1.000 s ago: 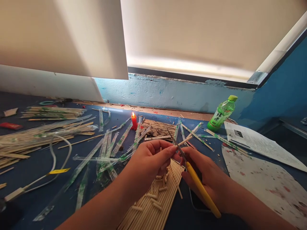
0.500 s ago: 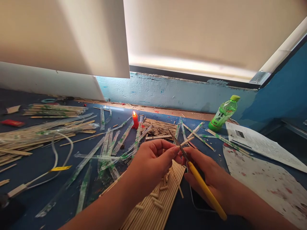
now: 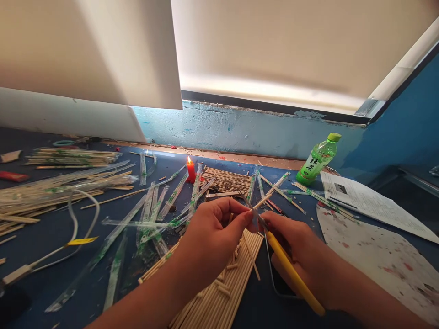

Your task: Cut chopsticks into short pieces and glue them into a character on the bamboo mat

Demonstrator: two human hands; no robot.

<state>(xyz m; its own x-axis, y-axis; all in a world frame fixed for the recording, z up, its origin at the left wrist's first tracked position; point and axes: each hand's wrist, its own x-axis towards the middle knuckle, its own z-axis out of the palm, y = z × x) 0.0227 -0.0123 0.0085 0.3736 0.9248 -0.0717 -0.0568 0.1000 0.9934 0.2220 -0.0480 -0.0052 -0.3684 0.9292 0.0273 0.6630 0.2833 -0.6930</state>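
My left hand (image 3: 214,228) is closed in a pinch on a wooden chopstick (image 3: 264,200), whose far part points up and to the right. In my right hand (image 3: 302,258) is a yellow-handled knife (image 3: 291,269). Its narrow blade crosses the chopstick close to my left fingertips. Below the hands lies a panel of chopsticks laid side by side (image 3: 236,297), with several short cut pieces (image 3: 222,289) and one loose stick (image 3: 252,256) on it. My fingers hide the gripped end of the chopstick.
Behind the hands a lit red candle (image 3: 190,171) stands near a dark-streaked stick panel (image 3: 228,179). Plastic chopstick wrappers (image 3: 151,212) litter the left, beside a white cable (image 3: 98,210). A green tea bottle (image 3: 317,160), papers (image 3: 373,201) and a phone (image 3: 281,288) are to the right.
The whole view has shifted slightly, so objects sit a little further left. Both hands keep their grips; the chopstick's free end now sits slightly lower and further left.
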